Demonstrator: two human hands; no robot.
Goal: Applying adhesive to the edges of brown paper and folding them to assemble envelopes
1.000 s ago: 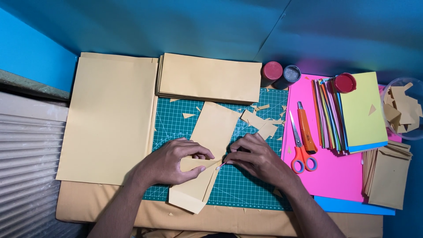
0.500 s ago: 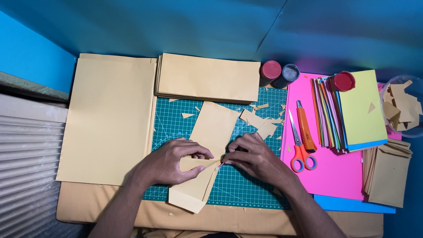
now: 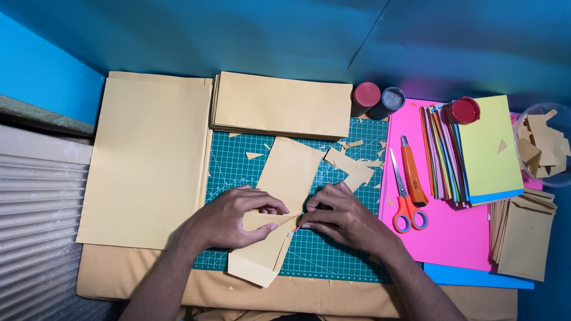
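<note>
A: On the green cutting mat (image 3: 333, 255), what's the biggest thing around it?

B: Left of the mat lies a large tan sheet (image 3: 146, 157), and at the mat's far edge a stack of tan paper (image 3: 282, 107). Right of the mat, a pink sheet (image 3: 458, 238) carries a pile of coloured paper (image 3: 476, 148)

A: And on the mat itself?

B: A long tan paper piece (image 3: 285, 178) runs slantwise across its middle, its near end hanging past the mat's front edge. Tan scraps (image 3: 351, 166) sit just right of it

A: The hands?

B: The left hand (image 3: 229, 217) is curled over the piece, fingers pinching a folded flap. The right hand (image 3: 342, 217) presses on the mat beside the piece, thumb and forefinger clenched on a thin pink-tipped stick (image 3: 293, 231) whose tip touches the paper

A: Smaller things?

B: Orange-handled scissors (image 3: 403, 196) and an orange utility knife (image 3: 411, 172) lie on the pink sheet just right of the mat; two small jars (image 3: 377, 98) stand at its far right corner
</note>
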